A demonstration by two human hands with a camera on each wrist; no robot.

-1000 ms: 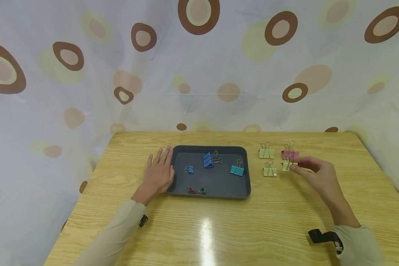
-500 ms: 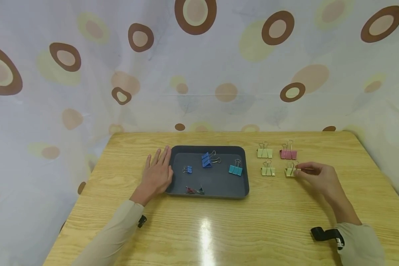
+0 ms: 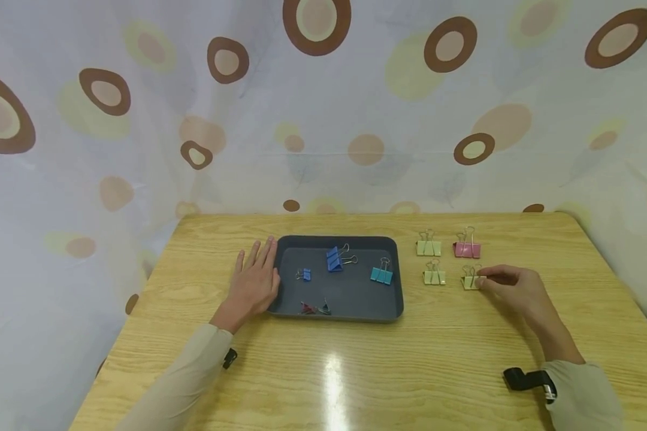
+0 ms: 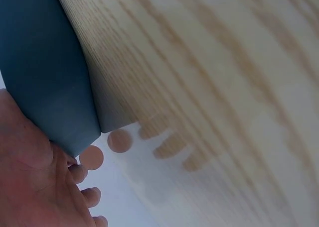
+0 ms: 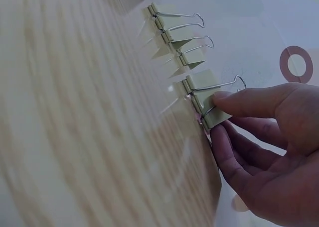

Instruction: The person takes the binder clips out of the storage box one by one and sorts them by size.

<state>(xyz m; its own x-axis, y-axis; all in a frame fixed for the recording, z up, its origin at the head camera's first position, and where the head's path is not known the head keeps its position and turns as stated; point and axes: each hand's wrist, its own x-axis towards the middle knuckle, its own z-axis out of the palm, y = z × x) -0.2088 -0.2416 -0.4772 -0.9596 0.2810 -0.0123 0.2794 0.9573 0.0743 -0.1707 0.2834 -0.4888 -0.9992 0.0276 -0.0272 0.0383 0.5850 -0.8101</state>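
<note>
Wood-grain table [image 3: 437,359]: my right hand [image 3: 514,290] pinches the clip [image 3: 468,284] at its right end, long axis lying leftward.

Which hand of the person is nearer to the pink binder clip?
Right. The right hand pinches a pale yellow clip just in front of the pink binder clip; the left hand is farther, at the tray's left edge.

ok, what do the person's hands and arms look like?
Left hand and right hand bare, no gloves. Left sleeve and right sleeve: long, plain beige. Right sleeve bears a curved black mount with a silvery part; a smaller black piece shows by the left sleeve. No cables visible.
</note>
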